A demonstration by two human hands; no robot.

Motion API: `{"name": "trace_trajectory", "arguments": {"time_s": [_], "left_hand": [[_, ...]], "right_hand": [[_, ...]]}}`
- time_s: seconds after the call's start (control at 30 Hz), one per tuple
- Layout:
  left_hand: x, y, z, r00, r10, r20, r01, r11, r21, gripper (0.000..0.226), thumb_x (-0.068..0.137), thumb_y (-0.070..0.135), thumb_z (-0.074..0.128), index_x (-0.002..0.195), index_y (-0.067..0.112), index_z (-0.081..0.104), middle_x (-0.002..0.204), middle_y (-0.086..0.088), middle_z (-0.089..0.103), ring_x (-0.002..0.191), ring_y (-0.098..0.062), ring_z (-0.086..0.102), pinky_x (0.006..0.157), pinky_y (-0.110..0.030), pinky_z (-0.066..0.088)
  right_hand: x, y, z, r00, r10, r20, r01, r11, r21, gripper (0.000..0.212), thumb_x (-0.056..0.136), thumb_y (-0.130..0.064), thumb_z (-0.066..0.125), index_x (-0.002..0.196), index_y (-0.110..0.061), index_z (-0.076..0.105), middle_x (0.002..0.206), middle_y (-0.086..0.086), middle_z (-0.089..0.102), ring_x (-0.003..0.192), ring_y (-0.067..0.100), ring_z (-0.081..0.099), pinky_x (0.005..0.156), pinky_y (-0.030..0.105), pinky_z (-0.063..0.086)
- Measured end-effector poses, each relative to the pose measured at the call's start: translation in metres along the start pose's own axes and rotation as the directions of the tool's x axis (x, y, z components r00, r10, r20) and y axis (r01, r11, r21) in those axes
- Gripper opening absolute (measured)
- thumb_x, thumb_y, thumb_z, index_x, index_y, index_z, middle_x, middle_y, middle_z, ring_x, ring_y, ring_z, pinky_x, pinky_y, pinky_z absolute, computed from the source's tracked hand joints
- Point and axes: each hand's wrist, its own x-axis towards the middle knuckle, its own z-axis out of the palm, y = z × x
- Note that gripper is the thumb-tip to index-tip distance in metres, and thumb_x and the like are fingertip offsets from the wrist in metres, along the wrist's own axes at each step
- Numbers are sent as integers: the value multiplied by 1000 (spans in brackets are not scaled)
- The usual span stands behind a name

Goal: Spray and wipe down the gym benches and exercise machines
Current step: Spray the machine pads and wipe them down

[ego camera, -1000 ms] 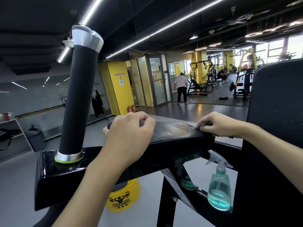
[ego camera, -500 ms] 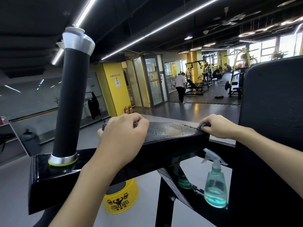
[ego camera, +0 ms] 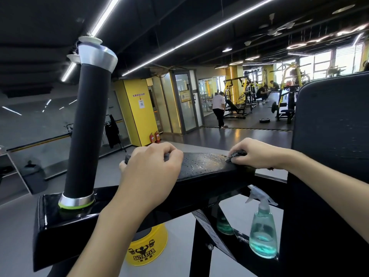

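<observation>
Obs.: your left grip (ego camera: 147,170) is curled over the near end of the arm pad (ego camera: 205,166), fingers on top and thumb tucked under the end. Likely purpose: to steady the pad against the wiping push.

Your right grip (ego camera: 257,154) is pinched on a dark cloth (ego camera: 236,153), bunched and pressed onto the far right end of the same surface. Droplets bead across the middle of the pad between your two grips, so that stretch reads as sprayed but not yet wiped. Judgement: the wipe starts from the right end.

The spray bottle (ego camera: 262,234), holding teal liquid, stands parked upright on the frame (ego camera: 201,246) below the pad and under your right forearm. That keeps it within reach and frees both grips.

The upright post (ego camera: 87,126) rises left of your left grip, apart from it.

Writing: the yellow base (ego camera: 146,250) on the floor reads "SAIYASTAR" under a flexing figure. The notice (ego camera: 140,102) on the yellow pillar (ego camera: 137,120) carries red characters, too small to read.
</observation>
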Motion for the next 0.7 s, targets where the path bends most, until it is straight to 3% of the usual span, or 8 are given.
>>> {"name": "trace_trajectory", "arguments": {"time_s": [0.07,0.23,0.37,0.53,0.6,0.7], "left_hand": [[1,-1,1,1000,5,-3,-5,1000,4,48,80,51,23,96,39,66,107,15,62,113,-15,47,106,-59,35],[0,1,0,1000,0,3,0,1000,6,48,80,51,22,96,39,66,108,15,61,113,-16,46,106,-59,35],[0,0,1,1000,-5,6,5,1000,11,49,80,50,22,97,39,66,107,15,61,112,-15,45,105,-56,36],[-2,2,0,1000,-9,5,9,1000,24,50,80,50,21,97,38,65,107,16,61,109,-12,43,107,-58,34],[-2,2,0,1000,-12,4,12,1000,29,50,80,50,20,98,39,65,107,17,60,109,-11,42,108,-58,33],[-1,1,1,1000,-8,-7,8,999,32,49,80,51,21,97,39,65,106,18,60,109,-10,43,107,-56,35]], "right_hand": [[0,2,1,1000,-13,5,13,1000,14,17,95,-21,61,98,-26,76,97,-13,73,91,7,65,83,21,49],[19,9,6,996,78,-42,-83,986,-147,20,92,-15,59,102,-19,76,101,-1,74,100,20,65,86,27,47],[16,-5,4,1000,-18,5,18,999,-29,16,94,-19,62,93,-30,74,95,-11,73,89,8,65,78,20,48],[33,12,11,993,111,-51,-118,978,-171,19,92,-18,61,101,-24,77,105,-1,73,104,22,65,91,31,49],[35,2,11,997,75,-36,-80,979,-188,20,92,-16,61,104,-20,76,106,0,72,103,21,64,87,27,46],[33,-5,9,1000,8,-12,-8,997,-81,16,94,-19,63,102,-23,76,100,-6,71,95,12,63,81,21,42]]}}
